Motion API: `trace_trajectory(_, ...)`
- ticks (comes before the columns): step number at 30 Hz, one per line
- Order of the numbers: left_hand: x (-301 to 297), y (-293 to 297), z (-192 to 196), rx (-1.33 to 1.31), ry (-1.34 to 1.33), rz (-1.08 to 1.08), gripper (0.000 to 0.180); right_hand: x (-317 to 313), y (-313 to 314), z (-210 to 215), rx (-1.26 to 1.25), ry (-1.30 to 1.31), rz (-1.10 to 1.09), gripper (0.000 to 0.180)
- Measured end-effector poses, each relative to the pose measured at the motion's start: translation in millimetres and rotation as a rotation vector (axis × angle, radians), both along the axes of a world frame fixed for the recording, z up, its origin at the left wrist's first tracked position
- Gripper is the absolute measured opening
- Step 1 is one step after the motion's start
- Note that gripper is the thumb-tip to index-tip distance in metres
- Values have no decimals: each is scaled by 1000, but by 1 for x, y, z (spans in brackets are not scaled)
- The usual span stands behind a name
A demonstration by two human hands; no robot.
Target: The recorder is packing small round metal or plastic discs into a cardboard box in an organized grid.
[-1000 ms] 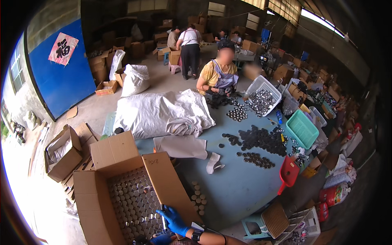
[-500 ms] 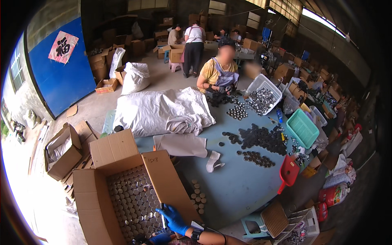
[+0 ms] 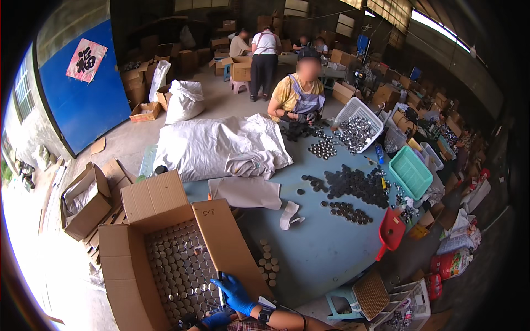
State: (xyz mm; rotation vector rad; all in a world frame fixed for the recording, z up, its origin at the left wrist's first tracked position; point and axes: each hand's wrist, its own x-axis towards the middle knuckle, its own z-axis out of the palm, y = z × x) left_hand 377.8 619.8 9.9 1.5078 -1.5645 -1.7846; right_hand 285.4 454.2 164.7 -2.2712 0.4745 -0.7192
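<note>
My right hand point(image 3: 236, 295), in a blue glove with a dark watch on the wrist, is closed around a slim black-and-white upright thing point(image 3: 222, 288) whose kind I cannot make out. It is at the near inner edge of an open cardboard box point(image 3: 122, 265). Rows of round metal caps point(image 3: 179, 259) cover the inside of that box. Lower down, my left hand point(image 3: 217, 320), also blue-gloved, is by the box's near corner at the picture's bottom edge. Its fingers are mostly hidden. Beside the box, several loose round caps point(image 3: 268, 262) lie on the blue table point(image 3: 314, 259).
Across the table a co-worker point(image 3: 298, 96) handles dark pieces. Dark discs point(image 3: 353, 186), a white basket point(image 3: 359, 129) of metal parts, a green tray point(image 3: 410, 172) and a red dustpan point(image 3: 391, 231) are to the right. A big white sack point(image 3: 221, 146) lies at the far left side.
The view has shifted slightly. Both hands stay almost in place at the box, and the right one keeps its grip on the slim thing.
</note>
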Motion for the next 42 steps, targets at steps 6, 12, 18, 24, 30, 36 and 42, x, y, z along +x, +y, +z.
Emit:
trace_trajectory(6,0,-6,20,-25,-13,-22,49,-1,-2,2,16,-5,4,60)
trace_trajectory(12,-2,-30,73,-51,-17,-75,50,-4,-8,2,-9,4,5,60)
trace_trajectory(18,0,3,-23,12,-23,26,51,0,-2,3,-2,4,8,59)
trace_trajectory(24,-6,2,19,-100,-25,-43,50,-2,8,-9,77,-10,22,57)
trace_trajectory(30,-13,-5,70,64,-161,179,57,-4,0,14,96,-16,-22,50)
trace_trajectory(36,5,39,119,96,-338,430,40,-3,-7,5,267,-90,-197,49)
trace_trajectory(42,7,92,183,-72,-635,602,23,-8,2,3,408,5,-175,51)
